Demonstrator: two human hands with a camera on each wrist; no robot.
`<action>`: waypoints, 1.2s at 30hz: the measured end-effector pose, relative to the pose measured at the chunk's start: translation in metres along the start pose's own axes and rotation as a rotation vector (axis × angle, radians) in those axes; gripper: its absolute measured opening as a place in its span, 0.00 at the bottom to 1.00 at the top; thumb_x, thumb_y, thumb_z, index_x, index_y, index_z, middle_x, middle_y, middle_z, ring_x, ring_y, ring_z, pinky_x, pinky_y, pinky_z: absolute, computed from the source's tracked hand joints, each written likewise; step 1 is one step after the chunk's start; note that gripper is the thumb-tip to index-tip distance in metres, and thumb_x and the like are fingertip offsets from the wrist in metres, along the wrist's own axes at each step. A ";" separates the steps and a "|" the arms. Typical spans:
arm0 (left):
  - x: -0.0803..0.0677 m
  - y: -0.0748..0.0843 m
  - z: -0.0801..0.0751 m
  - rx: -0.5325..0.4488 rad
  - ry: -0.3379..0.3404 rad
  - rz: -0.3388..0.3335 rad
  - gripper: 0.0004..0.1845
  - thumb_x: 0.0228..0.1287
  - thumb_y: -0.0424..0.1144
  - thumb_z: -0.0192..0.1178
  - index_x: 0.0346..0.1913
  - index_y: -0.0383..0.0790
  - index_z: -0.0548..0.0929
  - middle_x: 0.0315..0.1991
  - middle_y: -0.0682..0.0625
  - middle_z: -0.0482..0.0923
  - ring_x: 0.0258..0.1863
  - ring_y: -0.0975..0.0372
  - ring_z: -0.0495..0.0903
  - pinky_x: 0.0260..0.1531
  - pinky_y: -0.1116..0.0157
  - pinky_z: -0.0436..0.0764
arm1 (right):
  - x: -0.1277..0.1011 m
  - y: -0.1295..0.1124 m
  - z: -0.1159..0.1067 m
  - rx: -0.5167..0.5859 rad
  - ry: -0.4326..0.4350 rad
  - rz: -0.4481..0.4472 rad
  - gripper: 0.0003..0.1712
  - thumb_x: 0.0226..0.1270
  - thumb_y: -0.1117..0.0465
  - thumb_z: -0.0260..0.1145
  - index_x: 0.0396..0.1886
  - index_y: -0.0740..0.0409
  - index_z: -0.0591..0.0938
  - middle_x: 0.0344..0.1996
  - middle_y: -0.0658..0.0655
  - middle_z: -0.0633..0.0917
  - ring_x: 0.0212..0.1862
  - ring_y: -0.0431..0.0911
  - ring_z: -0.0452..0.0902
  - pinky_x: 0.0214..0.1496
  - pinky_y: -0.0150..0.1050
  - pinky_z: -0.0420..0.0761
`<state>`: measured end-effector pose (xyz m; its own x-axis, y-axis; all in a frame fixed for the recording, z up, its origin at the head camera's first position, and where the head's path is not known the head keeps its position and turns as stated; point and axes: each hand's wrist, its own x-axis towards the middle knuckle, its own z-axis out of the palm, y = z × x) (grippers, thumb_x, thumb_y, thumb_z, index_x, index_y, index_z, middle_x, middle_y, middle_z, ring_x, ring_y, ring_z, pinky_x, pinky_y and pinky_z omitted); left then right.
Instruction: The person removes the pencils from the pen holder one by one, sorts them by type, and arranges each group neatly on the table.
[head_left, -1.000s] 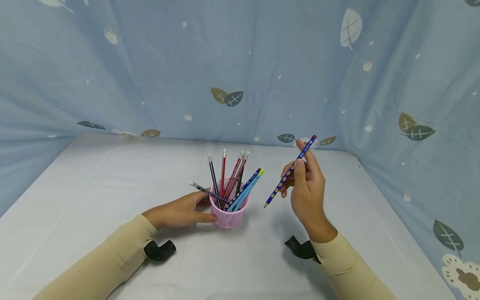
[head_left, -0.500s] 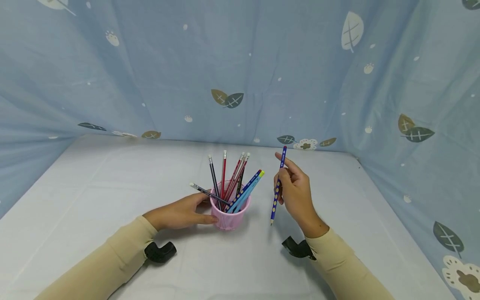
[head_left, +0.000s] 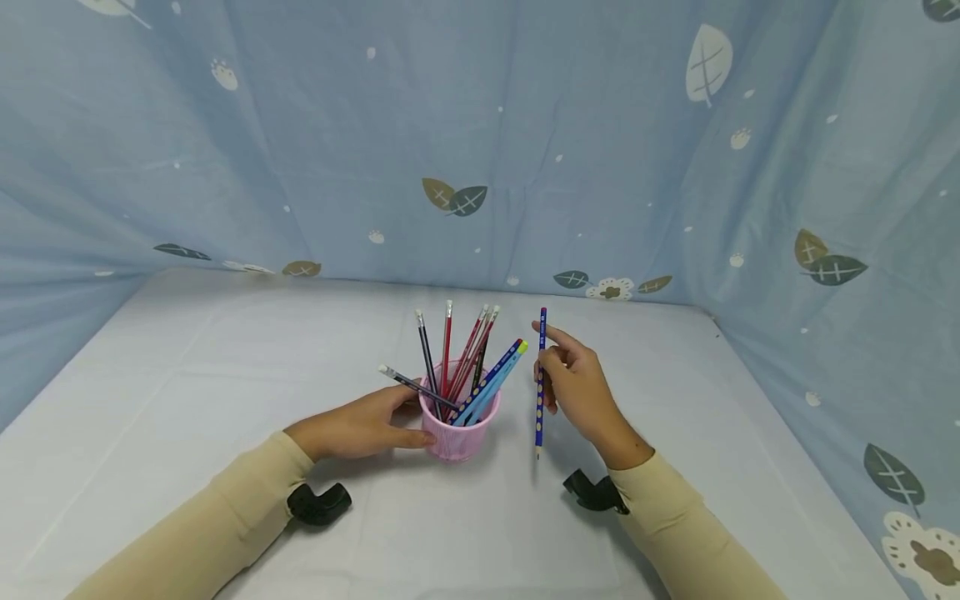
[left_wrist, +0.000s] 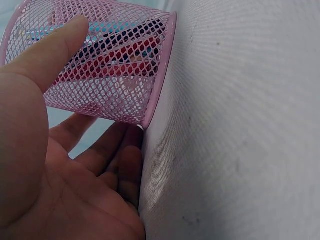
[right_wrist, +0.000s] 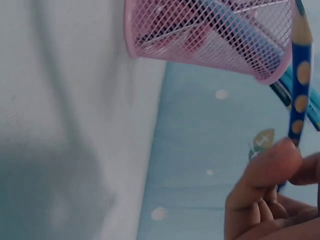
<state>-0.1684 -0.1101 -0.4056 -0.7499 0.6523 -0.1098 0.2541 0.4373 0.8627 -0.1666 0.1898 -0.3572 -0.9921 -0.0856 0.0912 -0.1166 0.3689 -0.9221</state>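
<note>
Blue leaf-print curtain (head_left: 480, 100) behind a white tabletop (head_left: 300, 342); pink mesh cup (head_left: 457, 444) upright on the tabletop, loose pencils (head_left: 447, 342) inside. Left hand (head_left: 360, 426) holds the cup's side between thumb and fingers. Right hand (head_left: 581, 387) pinches 1 blue dotted pencil (head_left: 539, 417), point down, beside the cup.

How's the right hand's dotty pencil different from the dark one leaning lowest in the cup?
The blue pencil has yellow dots; the dark pencil shows none. The blue one has a red top, the dark one a white eraser. The right hand holds the blue one; the dark one leans in the cup. Both are thin.
</note>
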 end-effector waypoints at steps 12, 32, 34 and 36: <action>0.000 0.001 -0.001 -0.015 -0.009 0.007 0.42 0.65 0.51 0.67 0.74 0.34 0.63 0.71 0.41 0.69 0.72 0.46 0.68 0.73 0.46 0.64 | 0.008 0.013 0.001 -0.072 -0.092 0.103 0.31 0.74 0.64 0.53 0.75 0.57 0.65 0.31 0.60 0.78 0.17 0.45 0.74 0.19 0.35 0.80; -0.001 0.000 0.001 -0.014 -0.010 -0.015 0.42 0.65 0.53 0.67 0.75 0.37 0.62 0.72 0.44 0.69 0.72 0.48 0.68 0.74 0.47 0.63 | 0.014 0.030 -0.002 -0.132 -0.264 0.215 0.46 0.69 0.66 0.60 0.81 0.51 0.50 0.38 0.63 0.82 0.19 0.46 0.81 0.25 0.44 0.87; -0.002 0.001 0.001 -0.008 -0.009 -0.019 0.43 0.65 0.54 0.66 0.75 0.37 0.62 0.72 0.43 0.69 0.72 0.48 0.68 0.74 0.47 0.64 | 0.015 0.031 -0.001 -0.127 -0.267 0.229 0.47 0.69 0.66 0.61 0.81 0.49 0.50 0.38 0.63 0.82 0.19 0.47 0.81 0.25 0.44 0.87; -0.002 0.001 0.001 -0.007 -0.007 -0.023 0.43 0.64 0.54 0.67 0.75 0.37 0.62 0.72 0.43 0.69 0.72 0.48 0.68 0.74 0.47 0.64 | 0.015 0.033 -0.001 -0.125 -0.274 0.241 0.48 0.68 0.67 0.63 0.81 0.47 0.49 0.38 0.62 0.81 0.20 0.47 0.81 0.25 0.45 0.87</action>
<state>-0.1666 -0.1103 -0.4048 -0.7514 0.6462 -0.1332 0.2320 0.4478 0.8635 -0.1851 0.2012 -0.3856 -0.9449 -0.2205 -0.2420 0.0972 0.5170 -0.8505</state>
